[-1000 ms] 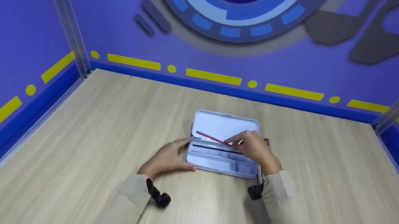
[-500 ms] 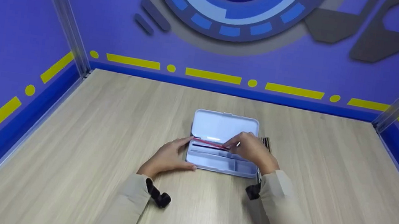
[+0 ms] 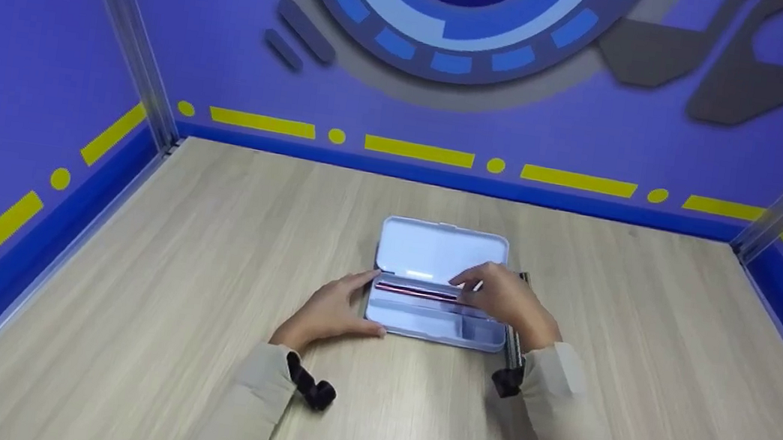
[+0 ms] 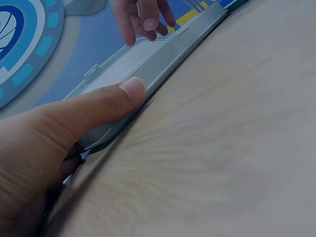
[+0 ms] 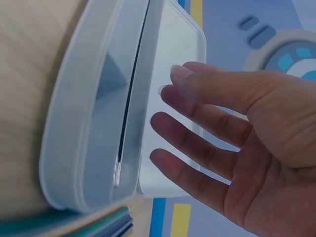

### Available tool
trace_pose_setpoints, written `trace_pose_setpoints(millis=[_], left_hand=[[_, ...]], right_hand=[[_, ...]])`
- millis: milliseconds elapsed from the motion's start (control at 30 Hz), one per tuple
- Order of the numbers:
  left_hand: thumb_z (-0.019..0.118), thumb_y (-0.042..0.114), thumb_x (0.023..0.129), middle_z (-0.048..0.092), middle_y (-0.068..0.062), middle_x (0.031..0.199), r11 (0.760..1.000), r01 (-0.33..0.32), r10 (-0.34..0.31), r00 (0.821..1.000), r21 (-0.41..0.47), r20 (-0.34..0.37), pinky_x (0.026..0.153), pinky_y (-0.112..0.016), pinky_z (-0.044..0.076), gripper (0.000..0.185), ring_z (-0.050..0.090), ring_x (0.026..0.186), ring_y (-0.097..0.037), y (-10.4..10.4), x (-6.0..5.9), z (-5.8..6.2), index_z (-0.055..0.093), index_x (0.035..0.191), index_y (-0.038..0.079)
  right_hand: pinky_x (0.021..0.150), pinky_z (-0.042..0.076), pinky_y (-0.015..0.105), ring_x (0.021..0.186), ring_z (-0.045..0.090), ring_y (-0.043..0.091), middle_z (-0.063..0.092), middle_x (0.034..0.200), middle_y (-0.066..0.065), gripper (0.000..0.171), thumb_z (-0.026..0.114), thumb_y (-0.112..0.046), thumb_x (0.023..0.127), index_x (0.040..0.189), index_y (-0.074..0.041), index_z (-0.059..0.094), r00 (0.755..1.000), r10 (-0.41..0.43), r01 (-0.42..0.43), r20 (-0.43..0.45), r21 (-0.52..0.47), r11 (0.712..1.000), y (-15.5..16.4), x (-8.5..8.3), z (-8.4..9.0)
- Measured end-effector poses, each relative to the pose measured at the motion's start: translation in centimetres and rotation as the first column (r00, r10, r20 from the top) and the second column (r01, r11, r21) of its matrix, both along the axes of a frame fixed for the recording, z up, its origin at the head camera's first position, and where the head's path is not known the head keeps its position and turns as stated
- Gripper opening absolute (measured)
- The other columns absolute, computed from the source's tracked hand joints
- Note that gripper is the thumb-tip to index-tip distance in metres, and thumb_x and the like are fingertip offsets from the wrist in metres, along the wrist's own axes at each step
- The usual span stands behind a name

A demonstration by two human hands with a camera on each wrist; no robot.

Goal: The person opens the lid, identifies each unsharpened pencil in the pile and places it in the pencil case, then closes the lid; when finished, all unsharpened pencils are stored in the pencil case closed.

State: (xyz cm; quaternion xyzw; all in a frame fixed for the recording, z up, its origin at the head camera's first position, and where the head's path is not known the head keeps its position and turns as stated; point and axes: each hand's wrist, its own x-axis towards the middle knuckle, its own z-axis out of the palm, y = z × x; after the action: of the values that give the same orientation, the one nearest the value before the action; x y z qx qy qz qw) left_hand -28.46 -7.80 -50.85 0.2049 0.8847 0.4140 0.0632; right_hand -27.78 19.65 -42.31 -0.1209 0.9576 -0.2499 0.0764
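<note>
My left hand (image 3: 330, 310) rests on the wooden worktop (image 3: 193, 345) at the near left corner of the open pencil case (image 3: 435, 317), thumb (image 4: 106, 101) pressed along its front edge and the other fingers laid against its left end, so that grip only braces the case and closes round nothing. My right hand (image 3: 506, 299) hangs over the right part of the tray with the fingers (image 5: 197, 128) spread and nearly straight; its grip is wide open and holds nothing. Under those fingers the red pencil (image 3: 420, 293) lies flat in the tray's far compartment, running left to right, close beside a dark pencil; from the right wrist view only a thin dark line shows there. Just right of the case, beside my right wrist, a few more pencils (image 3: 516, 342) lie on the worktop. Beyond the tray the pale lid (image 3: 437, 249) lies tipped back. Farther off stands the purple wall (image 3: 404, 123) with yellow dashes.
</note>
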Motion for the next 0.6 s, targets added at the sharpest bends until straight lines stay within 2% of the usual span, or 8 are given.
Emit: trace_pose_setpoints(millis=[200, 400, 600], left_hand=[[0.087, 0.046, 0.063, 0.041, -0.013, 0.15, 1.0, 0.002, -0.002, 1.0, 0.012, -0.002, 0.117, -0.047, 0.029, 0.101, 0.036, 0.14, -0.033, 0.0, 0.1, -0.1, 0.04, 0.148, 0.02], [0.087, 0.046, 0.064, 0.041, -0.014, 0.15, 1.0, 0.01, -0.01, 1.0, 0.005, -0.01, 0.116, -0.047, 0.03, 0.101, 0.037, 0.14, -0.032, 0.0, -0.1, -0.1, 0.039, 0.148, 0.016], [0.087, 0.047, 0.063, 0.04, -0.013, 0.15, 1.0, 0.0, 0.0, 1.0, -0.001, 0.004, 0.117, -0.046, 0.029, 0.101, 0.035, 0.14, -0.031, 0.1, 0.0, 0.0, 0.04, 0.148, 0.018]], right_hand=[[0.084, 0.057, 0.043, 0.093, 0.064, 0.025, 0.072, 0.103, 0.012, 0.026, 0.068, -0.004, 0.086, 0.111, -0.007, 0.073, 0.998, -0.056, 0.055, -0.028, -0.016, 0.998, 2.1, 0.3, -0.1], [0.079, 0.058, 0.043, 0.091, 0.066, 0.029, 0.071, 0.103, 0.019, 0.027, 0.066, -0.001, 0.086, 0.112, 0.003, 0.069, 0.992, -0.078, 0.068, -0.1, -0.101, 0.993, 5.0, 0.7, -0.8], [0.077, 0.056, 0.042, 0.094, 0.064, 0.032, 0.068, 0.106, 0.024, 0.033, 0.065, -0.002, 0.087, 0.119, 0.006, 0.064, 0.984, -0.169, 0.16, -0.047, -0.157, 0.975, 7.5, 1.2, -1.6]])
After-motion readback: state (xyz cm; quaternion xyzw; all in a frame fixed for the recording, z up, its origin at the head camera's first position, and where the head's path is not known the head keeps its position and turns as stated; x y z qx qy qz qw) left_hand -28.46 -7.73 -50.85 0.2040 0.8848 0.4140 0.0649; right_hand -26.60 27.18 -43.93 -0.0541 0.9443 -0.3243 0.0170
